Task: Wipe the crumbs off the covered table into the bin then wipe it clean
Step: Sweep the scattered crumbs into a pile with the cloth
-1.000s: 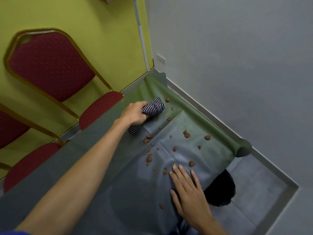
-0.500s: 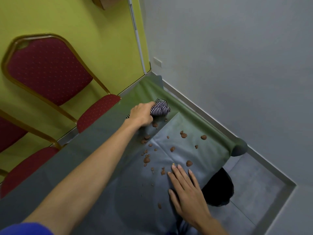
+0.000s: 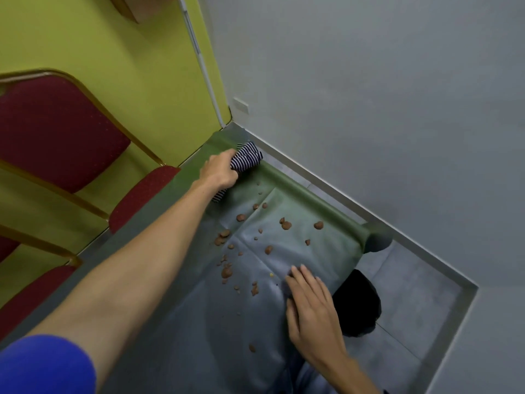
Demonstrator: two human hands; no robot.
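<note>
Across the lower middle of the view, a table (image 3: 181, 322) is spread with a grey-green cover (image 3: 306, 231), flanked by red chairs (image 3: 56, 132) on the left. Beside its right edge, a black bin (image 3: 358, 305) is seen on the floor. At the far corner, a striped cloth (image 3: 245, 159) is gripped by the closed left hand (image 3: 218, 172). The right hand (image 3: 309, 311) is laid flat, fingers open, on the cover near the bin. Brown crumbs (image 3: 255, 245) are scattered between the hands

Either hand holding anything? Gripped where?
Left hand grips the bunched striped cloth around its middle. Right hand holds nothing, flat on the table cover.
</note>
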